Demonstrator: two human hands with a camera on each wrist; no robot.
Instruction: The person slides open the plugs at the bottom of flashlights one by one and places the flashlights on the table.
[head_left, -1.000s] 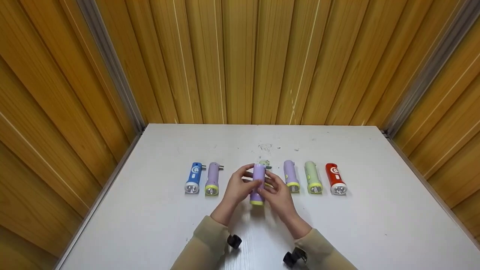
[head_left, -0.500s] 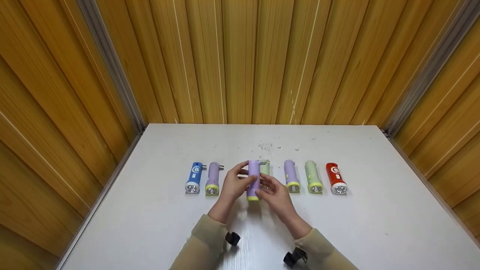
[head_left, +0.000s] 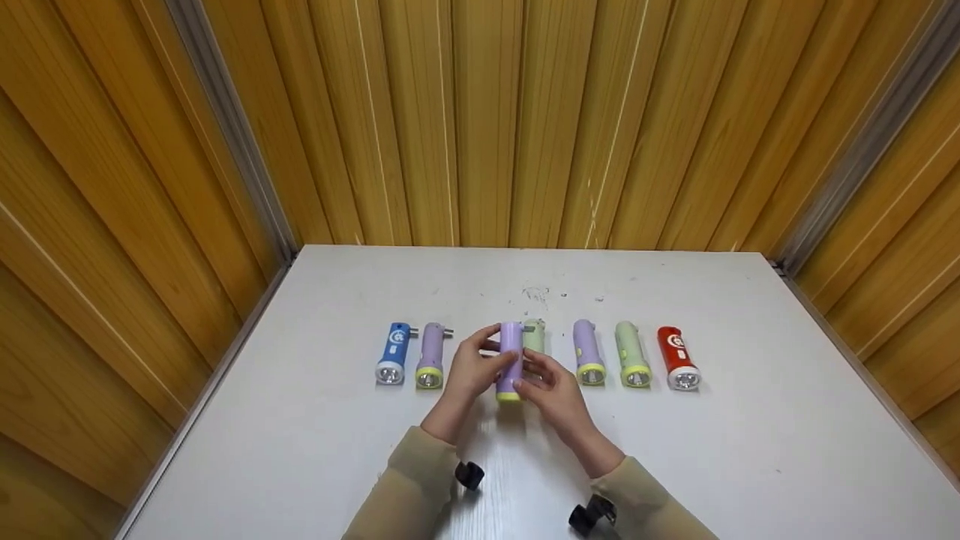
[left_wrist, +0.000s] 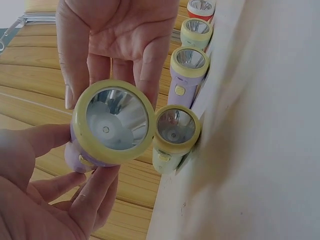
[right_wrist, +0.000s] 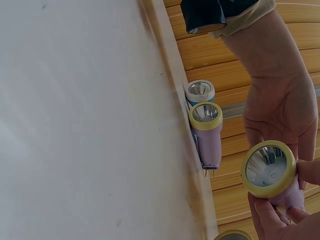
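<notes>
A purple flashlight [head_left: 511,367] with a yellow rim is held upright just above the table, its metal plug prongs sticking out at the top right. My left hand [head_left: 472,369] grips its upper body, with the thumb across the front. Lower down, my right hand [head_left: 556,394] pinches it between thumb and fingers near the yellow end. The left wrist view shows its lens and reflector [left_wrist: 116,119] facing down, unlit, and a yellow switch [left_wrist: 86,160] on its side. Behind it stands a green flashlight [head_left: 535,337], partly hidden by the hands.
Left of my hands are a blue flashlight [head_left: 394,354] and another purple flashlight [head_left: 431,355], both with prongs out. To the right come a purple [head_left: 588,352], a green [head_left: 632,355] and a red flashlight [head_left: 678,358]. All are on a white table [head_left: 300,450] before wood-panelled walls.
The held purple flashlight moved slightly left and up, then stayed nearly still, uncovering more of the green flashlight behind. My right fingers slid toward its lower end. The head view shifted slightly.
</notes>
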